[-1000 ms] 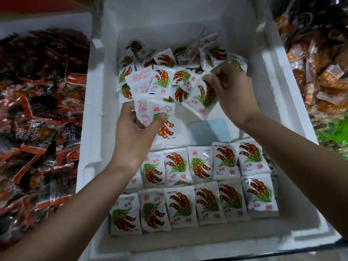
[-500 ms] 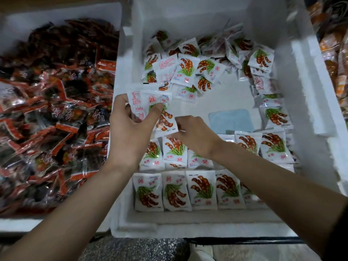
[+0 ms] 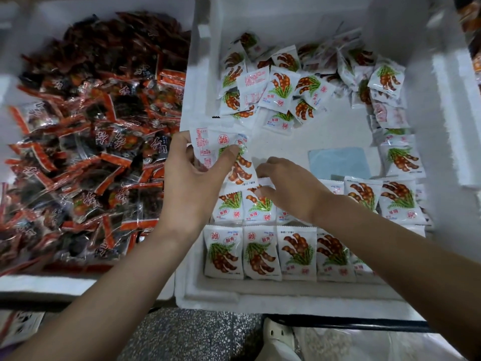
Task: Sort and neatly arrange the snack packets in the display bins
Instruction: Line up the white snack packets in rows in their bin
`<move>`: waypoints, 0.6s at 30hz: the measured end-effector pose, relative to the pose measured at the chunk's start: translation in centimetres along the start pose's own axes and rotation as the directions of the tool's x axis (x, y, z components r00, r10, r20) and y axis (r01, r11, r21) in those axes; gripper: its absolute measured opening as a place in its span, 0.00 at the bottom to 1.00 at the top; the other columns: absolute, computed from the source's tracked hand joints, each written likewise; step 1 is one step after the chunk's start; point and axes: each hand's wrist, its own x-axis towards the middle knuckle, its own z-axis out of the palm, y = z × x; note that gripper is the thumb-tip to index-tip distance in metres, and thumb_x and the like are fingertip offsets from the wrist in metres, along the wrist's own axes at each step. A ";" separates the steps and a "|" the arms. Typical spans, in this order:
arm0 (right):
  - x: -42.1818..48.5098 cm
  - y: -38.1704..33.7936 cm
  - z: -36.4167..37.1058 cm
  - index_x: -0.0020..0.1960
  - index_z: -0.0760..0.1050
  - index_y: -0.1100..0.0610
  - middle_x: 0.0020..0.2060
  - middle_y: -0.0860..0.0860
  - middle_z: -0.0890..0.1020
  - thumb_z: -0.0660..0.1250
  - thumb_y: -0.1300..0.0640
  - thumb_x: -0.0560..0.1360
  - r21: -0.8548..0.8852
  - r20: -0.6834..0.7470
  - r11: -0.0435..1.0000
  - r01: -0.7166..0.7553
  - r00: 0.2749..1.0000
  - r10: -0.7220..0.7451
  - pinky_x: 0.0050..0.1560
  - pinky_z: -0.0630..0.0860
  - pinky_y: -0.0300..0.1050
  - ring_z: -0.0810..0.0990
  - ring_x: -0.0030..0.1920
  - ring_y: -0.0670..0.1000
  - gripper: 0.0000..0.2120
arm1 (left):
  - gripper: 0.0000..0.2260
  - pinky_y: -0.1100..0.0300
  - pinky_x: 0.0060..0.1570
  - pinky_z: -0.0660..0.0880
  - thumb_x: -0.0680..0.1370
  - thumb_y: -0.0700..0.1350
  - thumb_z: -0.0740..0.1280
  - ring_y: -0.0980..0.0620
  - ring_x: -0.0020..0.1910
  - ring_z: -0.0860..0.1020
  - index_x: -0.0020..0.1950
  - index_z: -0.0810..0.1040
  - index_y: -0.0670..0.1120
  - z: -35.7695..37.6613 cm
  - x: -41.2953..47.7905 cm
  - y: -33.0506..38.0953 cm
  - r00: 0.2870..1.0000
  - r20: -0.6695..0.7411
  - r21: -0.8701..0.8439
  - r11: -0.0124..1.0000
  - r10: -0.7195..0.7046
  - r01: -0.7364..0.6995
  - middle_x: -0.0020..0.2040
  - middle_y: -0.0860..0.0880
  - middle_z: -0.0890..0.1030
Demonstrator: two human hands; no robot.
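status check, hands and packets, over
Left hand grips packet stack. Right hand pinches one packet at second row. Loose pile unsorted at back.

Two bare forearms (image 3: 109,290) end in a bare left hand (image 3: 190,183) and right hand (image 3: 289,188); near, a white shoe (image 3: 277,337).

Both bare forearms reached forward and angled toward each other. The left hand (image 3: 192,175) was held higher, fingers curled behind and thumb pressed across the front of a fanned stack of packets (image 3: 234,162). The right hand (image 3: 289,190) sat lower, palm down, wrist bent, fingertips pinching the edge of a single packet (image 3: 265,181).
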 end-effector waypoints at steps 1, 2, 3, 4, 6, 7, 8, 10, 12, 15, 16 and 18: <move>-0.2 -0.1 0.0 0.65 0.72 0.55 0.58 0.53 0.74 0.64 0.55 0.78 -0.050 -0.020 0.999 0.000 1.000 -0.001 0.58 0.68 0.45 0.71 0.60 0.53 0.16 | 0.11 0.75 0.37 0.72 0.74 0.38 0.71 0.69 0.38 0.79 0.49 0.72 0.49 -0.1 0.0 0.0 1.000 -0.001 -0.006 1.000 -0.004 0.004 0.41 0.58 0.79; -0.3 -0.1 0.0 0.65 0.71 0.55 0.59 0.53 0.74 0.64 0.55 0.78 -0.084 -0.054 0.996 0.001 0.999 -0.006 0.59 0.68 0.45 0.71 0.60 0.54 0.17 | 0.11 0.75 0.37 0.72 0.74 0.38 0.71 0.68 0.38 0.79 0.48 0.72 0.50 -0.2 -0.1 -0.1 1.000 -0.002 -0.010 1.000 -0.010 0.010 0.41 0.58 0.79; -0.5 -0.2 0.0 0.66 0.70 0.56 0.59 0.54 0.73 0.64 0.56 0.78 -0.068 -0.098 0.998 0.006 0.995 -0.012 0.60 0.68 0.45 0.71 0.60 0.54 0.17 | 0.11 0.74 0.37 0.73 0.74 0.38 0.71 0.68 0.38 0.79 0.48 0.72 0.50 -0.3 -0.1 -0.2 1.000 -0.002 -0.015 1.000 -0.018 0.018 0.41 0.57 0.80; -0.7 -0.4 -0.1 0.65 0.71 0.57 0.59 0.54 0.74 0.63 0.58 0.78 0.026 -0.156 1.000 0.009 0.988 -0.005 0.59 0.69 0.43 0.72 0.59 0.53 0.16 | 0.11 0.74 0.37 0.73 0.74 0.39 0.71 0.67 0.38 0.80 0.49 0.72 0.50 -0.4 -0.2 -0.3 1.000 -0.002 -0.021 0.999 -0.027 0.027 0.42 0.57 0.80; -1.3 -1.6 -1.0 0.60 0.74 0.57 0.53 0.54 0.79 0.59 0.57 0.80 0.391 -0.232 0.920 0.013 0.969 0.085 0.56 0.73 0.43 0.77 0.53 0.51 0.11 | 0.11 0.72 0.37 0.74 0.74 0.39 0.71 0.65 0.39 0.81 0.49 0.72 0.50 -0.4 -0.3 -0.5 0.999 -0.004 -0.036 0.998 -0.048 0.047 0.43 0.55 0.81; -1.8 -2.3 -1.6 0.57 0.75 0.57 0.50 0.52 0.81 0.57 0.55 0.81 0.569 -0.209 0.822 0.007 0.968 0.137 0.53 0.76 0.44 0.79 0.49 0.50 0.11 | 0.11 0.72 0.37 0.75 0.74 0.39 0.71 0.64 0.40 0.81 0.50 0.72 0.50 -0.5 -0.4 -0.6 0.998 -0.006 -0.042 0.998 -0.056 0.056 0.44 0.54 0.81; -2.1 -3.0 -2.0 0.55 0.75 0.56 0.47 0.51 0.81 0.57 0.53 0.81 0.694 -0.159 0.720 -0.013 0.972 0.171 0.51 0.77 0.45 0.81 0.47 0.49 0.11 | 0.11 0.72 0.37 0.75 0.75 0.39 0.71 0.64 0.40 0.81 0.50 0.72 0.50 -0.5 -0.5 -0.8 0.998 -0.006 -0.045 0.997 -0.064 0.063 0.44 0.54 0.82; -2.7 -4.0 -2.2 0.52 0.74 0.55 0.41 0.49 0.79 0.61 0.52 0.78 0.813 -0.057 0.580 -0.055 0.983 0.174 0.48 0.80 0.47 0.81 0.43 0.49 0.08 | 0.10 0.73 0.38 0.74 0.75 0.39 0.70 0.65 0.40 0.80 0.51 0.72 0.49 -0.7 -0.7 -0.9 0.997 -0.005 -0.043 0.997 -0.071 0.071 0.45 0.53 0.81; -3.0 -4.6 -2.0 0.48 0.73 0.55 0.39 0.51 0.74 0.67 0.55 0.75 0.854 -0.014 0.515 -0.074 0.986 0.164 0.43 0.82 0.44 0.81 0.39 0.46 0.05 | 0.10 0.73 0.38 0.73 0.75 0.39 0.70 0.66 0.39 0.79 0.50 0.71 0.49 -0.8 -0.9 -1.0 0.997 0.005 -0.030 0.997 -0.073 0.073 0.44 0.53 0.80; -3.0 -5.0 -1.7 0.42 0.69 0.53 0.45 0.60 0.75 0.71 0.58 0.72 0.849 -0.028 0.523 -0.077 0.981 0.190 0.38 0.79 0.37 0.83 0.39 0.48 0.10 | 0.12 0.73 0.38 0.73 0.74 0.39 0.71 0.67 0.39 0.79 0.48 0.70 0.50 -1.1 -1.3 -1.0 0.996 0.027 -0.024 0.996 -0.083 0.084 0.43 0.54 0.80; -3.0 -5.1 -1.7 0.41 0.68 0.53 0.45 0.60 0.75 0.71 0.58 0.72 0.852 -0.031 0.518 -0.078 0.980 0.198 0.38 0.79 0.36 0.83 0.40 0.50 0.10 | 0.12 0.73 0.38 0.73 0.74 0.39 0.71 0.67 0.40 0.79 0.49 0.71 0.50 -1.2 -1.4 -0.9 0.996 0.030 -0.028 0.996 -0.088 0.089 0.44 0.54 0.80; -3.0 -5.1 -1.8 0.42 0.69 0.53 0.43 0.55 0.74 0.70 0.59 0.72 0.874 -0.042 0.482 -0.063 0.978 0.205 0.37 0.78 0.36 0.81 0.37 0.50 0.10 | 0.09 0.71 0.40 0.75 0.75 0.41 0.70 0.64 0.42 0.81 0.50 0.71 0.50 -1.6 -1.3 -0.9 0.994 0.024 -0.036 0.994 -0.105 0.106 0.45 0.54 0.81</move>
